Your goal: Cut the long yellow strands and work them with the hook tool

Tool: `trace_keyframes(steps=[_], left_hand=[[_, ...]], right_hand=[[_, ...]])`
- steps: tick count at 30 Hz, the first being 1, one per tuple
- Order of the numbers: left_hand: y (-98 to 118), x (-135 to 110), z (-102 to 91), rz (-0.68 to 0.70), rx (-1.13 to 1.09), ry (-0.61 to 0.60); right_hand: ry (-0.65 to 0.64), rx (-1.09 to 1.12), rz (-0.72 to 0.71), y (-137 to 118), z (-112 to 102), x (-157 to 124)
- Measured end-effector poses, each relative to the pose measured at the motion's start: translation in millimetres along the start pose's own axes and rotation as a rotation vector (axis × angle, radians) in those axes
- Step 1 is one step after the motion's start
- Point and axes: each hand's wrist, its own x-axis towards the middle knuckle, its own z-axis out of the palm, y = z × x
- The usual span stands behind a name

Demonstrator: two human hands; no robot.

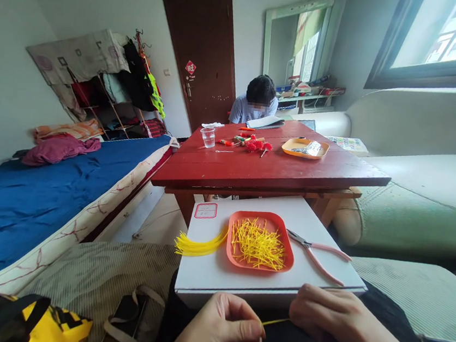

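Observation:
Over my lap, a thin yellow strand (275, 322) stretches between my two hands. My left hand (229, 325) pinches one end between thumb and forefinger. The other end runs into the closed fingers of my right hand (327, 314), where the grip is partly hidden. Just beyond them, an orange-red tray (258, 268) on a white box (199, 276) holds many short yellow pieces (259, 243). A bundle of longer yellow strands (201, 246) lies left of the tray. Pliers with pink handles (319, 255) rest at its right, jaws touching or close to the rim.
Behind the box stands a red table (228, 171) with a clear plastic cup (207, 137), red fluffy pieces (258, 146) and a yellow tray (305, 148). Across it a person (256, 103) bends over papers. A blue bed (53, 184) is at left, a pale green sofa (420, 220) at right.

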Motion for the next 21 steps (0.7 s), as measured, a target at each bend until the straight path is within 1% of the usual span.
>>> trace_keyframes(steps=[2,4,6,8,10,11,13,16,18,21], left_hand=[[-2.2,-1.6,1.7,0.113,0.053,0.07],[-4.9,-3.8,6.5,0.259,0.169,0.189],[-7.5,-6.5,12.4,0.434,0.362,0.293],[-9.8,-8.7,16.6,0.622,0.553,0.324],[-11.2,-9.2,17.4,0.793,0.708,0.285],[-11.4,-8.8,16.4,0.869,0.783,0.254],[-10.4,-7.0,12.5,1.019,0.961,0.168],[-6.1,-4.7,5.5,1.229,1.227,0.05],[-3.5,-4.6,1.8,1.316,1.357,-0.002],[-3.4,-4.8,-2.9,1.38,1.52,-0.048]], right_hand=[[-0.031,0.158,0.185,-4.7,2.2,5.4],[-0.056,0.336,0.38,-11.0,4.5,11.1],[-0.093,0.556,0.527,-16.2,8.2,15.9],[-0.126,0.818,0.642,-19.2,12.7,19.3],[-0.15,1.015,0.718,-20.7,15.9,21.3],[-0.163,1.077,0.74,-21.1,16.3,21.9],[-0.204,1.154,0.786,-22.1,14.2,22.9],[-0.264,1.21,0.876,-23.6,6.8,24.0],[-0.311,1.214,0.947,-24.4,3.1,24.0],[-0.357,1.236,1.041,-24.7,3.4,22.4]])
